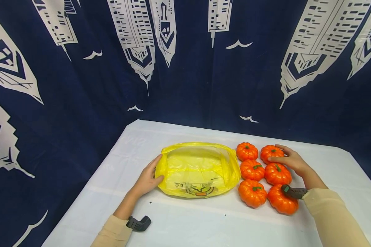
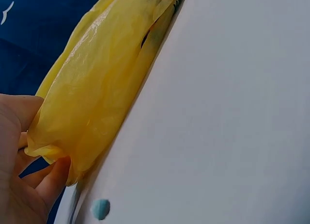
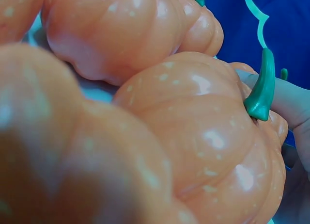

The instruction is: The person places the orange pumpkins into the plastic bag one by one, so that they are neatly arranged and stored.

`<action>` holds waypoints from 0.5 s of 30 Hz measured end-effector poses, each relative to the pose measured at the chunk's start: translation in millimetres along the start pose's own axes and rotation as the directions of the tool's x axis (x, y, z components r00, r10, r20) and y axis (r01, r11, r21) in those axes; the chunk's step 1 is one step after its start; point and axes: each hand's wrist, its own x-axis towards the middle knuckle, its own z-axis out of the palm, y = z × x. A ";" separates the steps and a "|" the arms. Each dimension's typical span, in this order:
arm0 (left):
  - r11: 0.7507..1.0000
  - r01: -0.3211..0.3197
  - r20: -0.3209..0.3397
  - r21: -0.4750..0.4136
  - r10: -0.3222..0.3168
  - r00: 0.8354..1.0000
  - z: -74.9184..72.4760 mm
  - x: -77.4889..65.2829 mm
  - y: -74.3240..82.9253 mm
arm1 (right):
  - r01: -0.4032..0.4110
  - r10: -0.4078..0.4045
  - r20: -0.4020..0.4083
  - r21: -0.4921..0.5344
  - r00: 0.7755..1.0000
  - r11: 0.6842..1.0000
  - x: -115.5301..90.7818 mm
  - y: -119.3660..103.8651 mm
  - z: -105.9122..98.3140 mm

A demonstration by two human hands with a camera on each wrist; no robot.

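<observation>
A yellow plastic bag (image 1: 232,180) lies on the white table with its mouth spread open, printing visible inside. At its left end my left hand (image 1: 146,180) holds the edge; in the left wrist view the thumb and fingers pinch the yellow film (image 2: 92,98). My right hand (image 1: 293,162) grips the far-right orange toy pumpkin (image 1: 268,153), thumb on the near side and fingers on the far side. In the right wrist view a nearer pumpkin (image 3: 193,132) with a green stem hides most of that grip.
Several other pumpkins stand close together in two columns right of the bag, including the back-left one (image 1: 246,151) and front-left one (image 1: 252,193). The white table (image 1: 185,223) meets a dark blue printed curtain (image 1: 185,92) behind. Dark straps with devices sit on both wrists.
</observation>
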 end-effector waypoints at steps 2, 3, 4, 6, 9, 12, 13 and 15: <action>1.000 -0.010 -0.005 0.008 0.010 1.000 -0.1 -0.2 0.1 | -0.011 0.011 -0.003 0.004 1.000 1.000 -0.3 -0.2 -0.2; 1.000 -0.018 -0.008 0.008 0.018 1.000 -0.2 -0.4 0.3 | -0.019 0.019 -0.005 0.005 1.000 1.000 -0.4 -0.5 -0.3; 1.000 -0.026 -0.010 0.005 0.026 1.000 -0.3 -0.6 0.4 | -0.027 0.027 -0.006 0.007 1.000 1.000 -0.3 -0.5 -0.5; 0.999 -0.039 -0.014 -0.001 0.039 0.999 0.0 -0.3 -0.1 | -0.036 0.036 -0.008 0.014 0.999 0.999 0.2 -0.8 -0.7; 0.999 -0.052 -0.017 -0.010 0.052 0.999 0.2 -0.2 -0.4 | -0.040 0.040 -0.015 0.029 0.999 0.999 0.1 -2.0 -0.5; 0.999 -0.047 -0.016 0.003 0.047 0.999 0.5 0.1 -0.5 | -0.026 0.027 -0.024 0.046 0.999 0.999 -0.2 -4.7 -0.6; 0.999 -0.040 -0.014 0.007 0.041 0.999 0.5 0.0 -0.2 | -0.023 0.024 -0.028 0.048 0.999 0.999 -0.8 -5.8 -0.9; 1.000 -0.024 -0.008 0.005 0.024 1.000 0.8 0.1 0.1 | -0.010 0.012 -0.035 0.054 0.999 0.999 -2.0 -8.3 -1.9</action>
